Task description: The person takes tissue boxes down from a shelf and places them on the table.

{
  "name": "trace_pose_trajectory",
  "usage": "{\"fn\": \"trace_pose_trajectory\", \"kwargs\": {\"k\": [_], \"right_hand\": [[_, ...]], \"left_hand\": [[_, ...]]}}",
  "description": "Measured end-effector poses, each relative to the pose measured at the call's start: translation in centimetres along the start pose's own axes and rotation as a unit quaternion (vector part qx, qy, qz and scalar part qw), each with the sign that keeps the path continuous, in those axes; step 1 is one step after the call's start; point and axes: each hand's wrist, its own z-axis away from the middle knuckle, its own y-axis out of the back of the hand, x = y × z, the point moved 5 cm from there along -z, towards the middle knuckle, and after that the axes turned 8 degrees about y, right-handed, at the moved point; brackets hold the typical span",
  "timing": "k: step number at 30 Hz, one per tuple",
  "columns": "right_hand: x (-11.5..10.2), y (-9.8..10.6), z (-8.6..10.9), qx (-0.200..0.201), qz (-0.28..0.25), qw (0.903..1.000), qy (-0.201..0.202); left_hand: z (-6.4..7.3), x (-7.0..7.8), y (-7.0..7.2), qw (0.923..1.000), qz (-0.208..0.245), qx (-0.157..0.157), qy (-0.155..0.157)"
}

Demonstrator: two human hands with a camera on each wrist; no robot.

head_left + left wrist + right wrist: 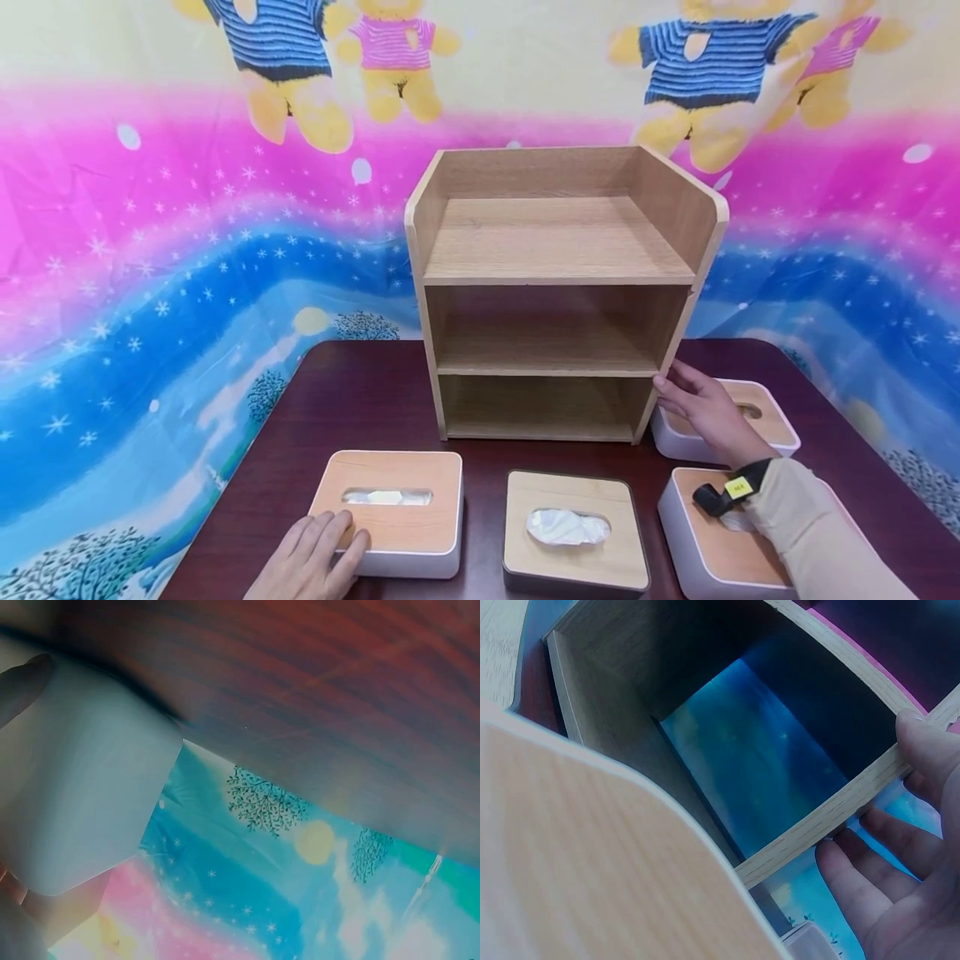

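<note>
A wooden shelf unit (555, 371) with a raised-rim top and two open compartments stands upright on the table. My right hand (708, 408) holds its right side panel, thumb on the front edge and fingertips along the outer face; the right wrist view shows this grip on the panel (821, 814). At the lower left, my left hand (311, 554) rests on the front left corner of a white tissue box (427, 525) with a wooden lid. In the left wrist view, the thumb (26, 686) lies against the box's white wall (97, 772).
A dark-sided tissue box (577, 567) stands front centre. Another white tissue box (690, 521) lies under my right forearm, and a further one (772, 425) sits beside the shelf unit, partly behind my right hand. The dark red table (360, 392) meets a printed cloth backdrop (187, 250).
</note>
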Motion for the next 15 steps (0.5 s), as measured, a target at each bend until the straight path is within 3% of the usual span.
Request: {"fn": "trace_pose_trajectory", "kwargs": {"k": [7,11,15], "right_hand": [[0.3,0.0,0.0,0.0,-0.002,1.0,-0.002],[0.5,0.1,0.0,-0.005,0.028,0.9994,-0.021],[0.0,0.6,0.0,-0.003,0.035,0.9993,-0.011]], "left_hand": [[-0.1,-0.1,0.3,0.9999,0.009,-0.011,0.002],[-0.2,-0.1,0.6,0.9985,0.039,-0.018,0.034],[-1.0,-0.1,0.5,0.9947,0.065,-0.029,0.075]]}}
